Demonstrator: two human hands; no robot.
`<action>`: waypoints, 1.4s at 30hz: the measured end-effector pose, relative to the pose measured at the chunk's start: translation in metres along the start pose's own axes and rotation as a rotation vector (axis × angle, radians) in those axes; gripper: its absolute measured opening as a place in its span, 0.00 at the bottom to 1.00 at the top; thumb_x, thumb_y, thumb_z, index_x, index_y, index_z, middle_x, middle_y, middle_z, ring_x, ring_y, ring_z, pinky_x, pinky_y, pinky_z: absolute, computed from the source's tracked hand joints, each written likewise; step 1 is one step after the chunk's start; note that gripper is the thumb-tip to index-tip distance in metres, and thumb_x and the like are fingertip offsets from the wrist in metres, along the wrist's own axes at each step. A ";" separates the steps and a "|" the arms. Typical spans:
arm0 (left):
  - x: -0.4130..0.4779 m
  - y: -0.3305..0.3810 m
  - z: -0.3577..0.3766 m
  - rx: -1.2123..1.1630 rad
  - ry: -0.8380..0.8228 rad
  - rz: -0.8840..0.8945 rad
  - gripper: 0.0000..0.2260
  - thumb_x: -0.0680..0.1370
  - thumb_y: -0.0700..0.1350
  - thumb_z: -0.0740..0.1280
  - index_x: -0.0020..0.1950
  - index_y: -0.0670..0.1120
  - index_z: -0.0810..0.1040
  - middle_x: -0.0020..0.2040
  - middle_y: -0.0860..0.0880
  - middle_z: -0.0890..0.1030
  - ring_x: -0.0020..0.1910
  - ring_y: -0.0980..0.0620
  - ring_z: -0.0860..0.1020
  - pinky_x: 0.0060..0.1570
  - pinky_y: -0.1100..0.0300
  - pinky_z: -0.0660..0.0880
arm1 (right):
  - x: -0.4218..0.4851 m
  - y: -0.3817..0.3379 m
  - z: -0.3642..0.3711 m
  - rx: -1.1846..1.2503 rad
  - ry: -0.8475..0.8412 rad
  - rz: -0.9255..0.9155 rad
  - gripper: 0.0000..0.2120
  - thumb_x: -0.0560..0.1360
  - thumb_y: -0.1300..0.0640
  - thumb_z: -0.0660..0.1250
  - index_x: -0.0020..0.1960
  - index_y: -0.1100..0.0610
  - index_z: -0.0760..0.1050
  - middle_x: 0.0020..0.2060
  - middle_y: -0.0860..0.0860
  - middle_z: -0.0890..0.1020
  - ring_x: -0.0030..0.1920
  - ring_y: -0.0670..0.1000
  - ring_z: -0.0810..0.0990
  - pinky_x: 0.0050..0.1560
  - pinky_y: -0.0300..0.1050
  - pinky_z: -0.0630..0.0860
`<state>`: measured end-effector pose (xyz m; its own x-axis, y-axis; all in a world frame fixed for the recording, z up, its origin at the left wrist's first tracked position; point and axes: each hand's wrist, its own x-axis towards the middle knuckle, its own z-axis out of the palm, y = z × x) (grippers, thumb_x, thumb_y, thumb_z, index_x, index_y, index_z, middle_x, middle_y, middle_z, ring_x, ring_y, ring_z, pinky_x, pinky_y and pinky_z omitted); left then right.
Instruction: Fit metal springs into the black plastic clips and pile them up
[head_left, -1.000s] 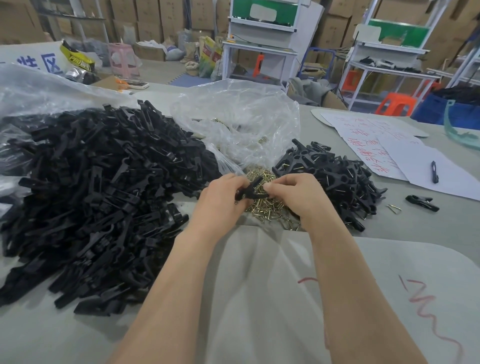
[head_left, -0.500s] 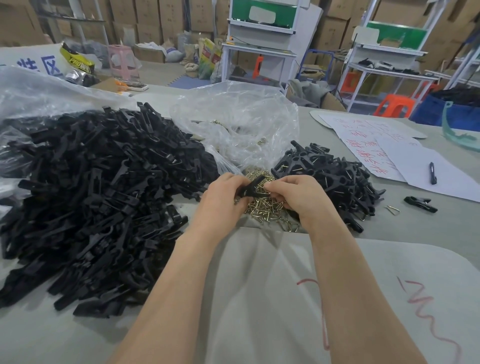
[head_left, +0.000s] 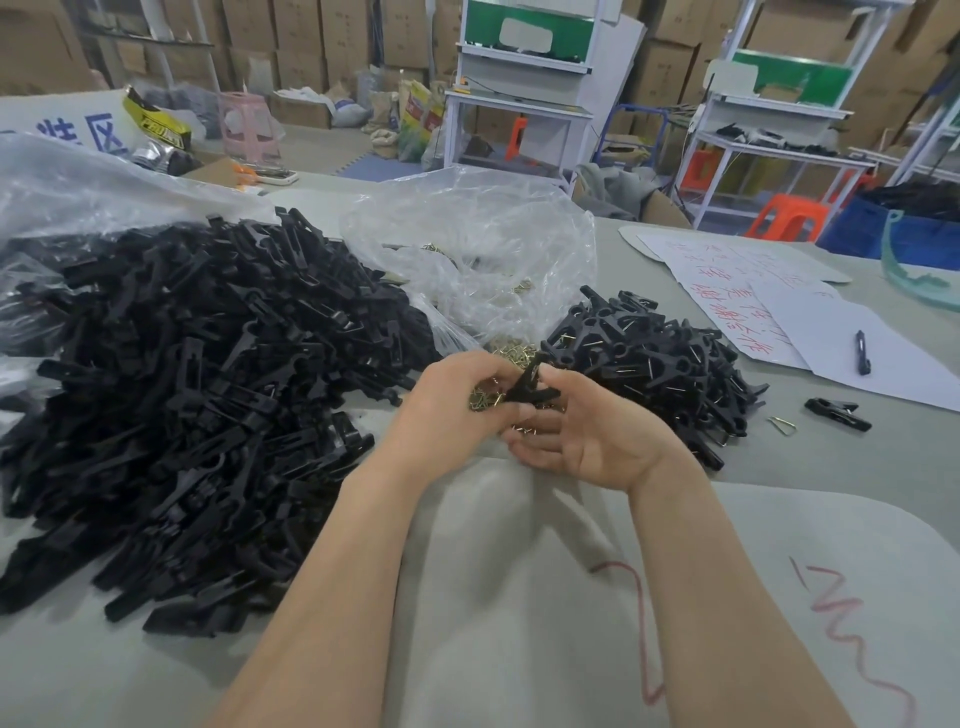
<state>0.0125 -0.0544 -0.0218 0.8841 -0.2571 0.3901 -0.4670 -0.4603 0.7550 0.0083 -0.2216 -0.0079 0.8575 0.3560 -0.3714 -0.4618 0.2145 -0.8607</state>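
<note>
Near the middle of the counter, just beyond a pale sheet (head_left: 519, 597) scrawled with red marks, we see both hands meet on a single black clip (head_left: 530, 388). The left hand (head_left: 457, 405) curls its fingers round one end. The right hand (head_left: 597, 436) lies palm up and pinches the other end between thumb and forefinger, with its remaining fingers loosely spread below. Directly behind and under the hands lies a scatter of brass-coloured springs (head_left: 511, 347), spilling from the mouth of a crumpled clear bag (head_left: 478, 260) that sits toward the far edge. A large heap of black clips (head_left: 197, 395) fills the left side of the counter, partly backed by more clear plastic. Just right of the hands we find a smaller pile of clips (head_left: 660, 364), with thin metal wires showing among them. Further toward the right edge a lone clip (head_left: 836, 414) lies flat with a stray spring (head_left: 782, 425) beside it, apart from the pile. Beyond them, white papers (head_left: 753, 306) with red writing carry a dark pen (head_left: 861, 353).
</note>
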 end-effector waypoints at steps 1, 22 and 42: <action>0.000 0.000 -0.001 0.009 -0.011 0.004 0.09 0.71 0.45 0.75 0.50 0.48 0.81 0.46 0.53 0.78 0.50 0.52 0.76 0.56 0.55 0.72 | 0.001 0.004 -0.001 0.007 -0.025 0.010 0.25 0.64 0.47 0.71 0.56 0.61 0.77 0.39 0.58 0.83 0.40 0.55 0.84 0.42 0.46 0.82; -0.002 0.006 0.000 0.020 -0.045 0.053 0.12 0.72 0.41 0.73 0.54 0.49 0.82 0.47 0.54 0.79 0.48 0.58 0.76 0.51 0.69 0.70 | 0.007 0.019 0.000 0.036 0.029 -0.083 0.18 0.67 0.47 0.68 0.47 0.61 0.79 0.33 0.56 0.84 0.35 0.51 0.85 0.33 0.39 0.80; 0.005 -0.012 -0.028 -0.779 0.948 -0.484 0.07 0.80 0.40 0.59 0.52 0.50 0.75 0.48 0.54 0.79 0.44 0.61 0.78 0.45 0.65 0.75 | 0.013 -0.014 0.034 -1.105 1.045 -0.617 0.32 0.77 0.58 0.64 0.77 0.49 0.53 0.76 0.59 0.46 0.48 0.50 0.68 0.50 0.40 0.67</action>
<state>0.0230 -0.0268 -0.0139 0.7743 0.6321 -0.0291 -0.2537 0.3521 0.9009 0.0183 -0.1887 0.0110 0.8234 -0.3626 0.4364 -0.0297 -0.7956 -0.6051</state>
